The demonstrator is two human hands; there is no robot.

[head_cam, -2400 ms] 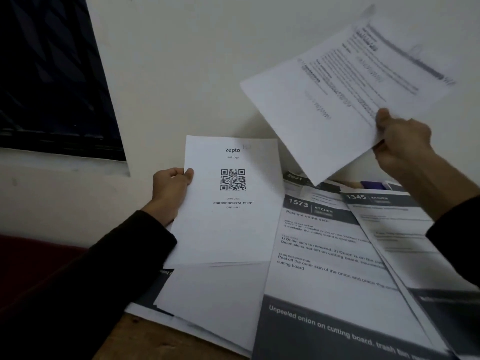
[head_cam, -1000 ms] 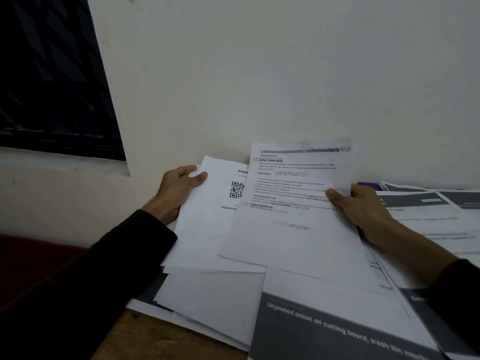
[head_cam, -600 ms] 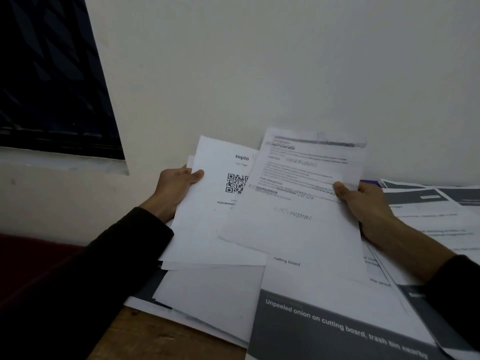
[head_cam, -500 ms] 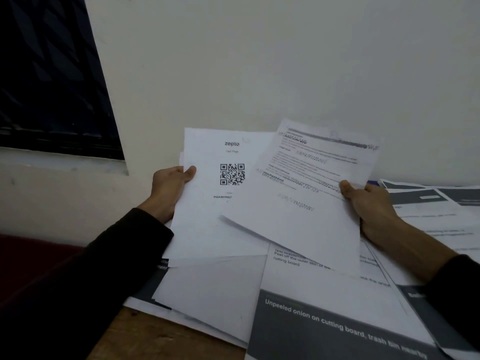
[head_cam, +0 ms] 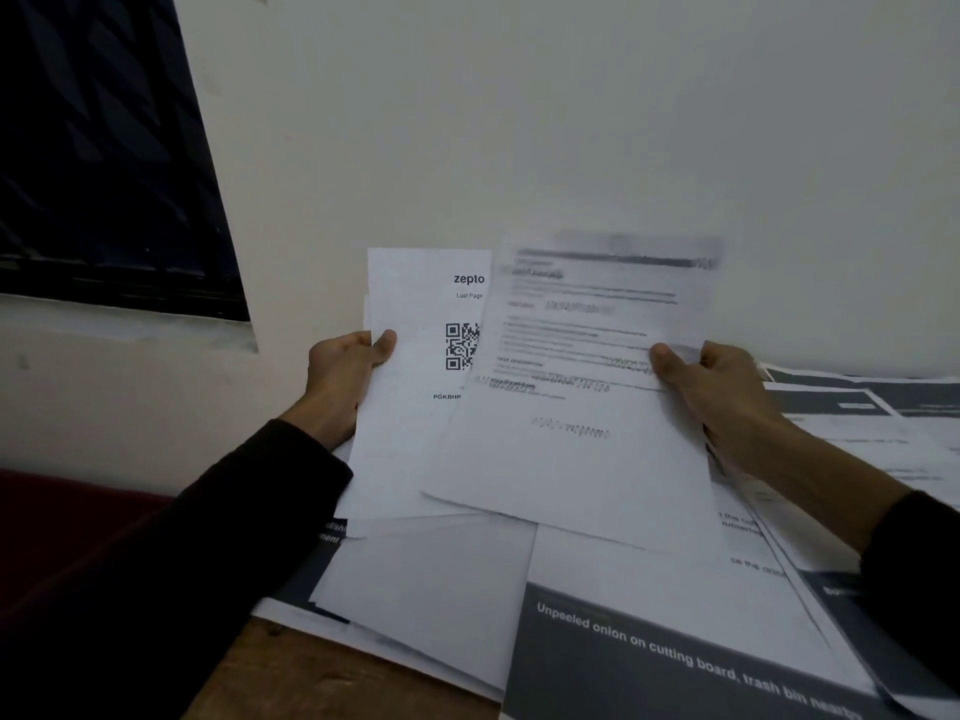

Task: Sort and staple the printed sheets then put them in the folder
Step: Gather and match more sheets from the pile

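**Head view: papers over a wooden table by a pale wall**

Loose printouts [head_cam: 675,641] cover the wooden table [head_cam: 322,678] against the wall [head_cam: 519,122]. Left hand [head_cam: 343,376] pinches the QR-code sheet [head_cam: 415,397]; right hand [head_cam: 722,397] pinches the text sheet [head_cam: 571,407], overlapping it.

Open air above the loose sheets [head_cam: 649,605] on the table [head_cam: 291,667]; wall [head_cam: 571,122] close behind.

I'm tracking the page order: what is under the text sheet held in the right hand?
The zepto QR sheet, gripped by the left hand, lies partly under the text sheet held by the right hand. Half its QR code is covered.
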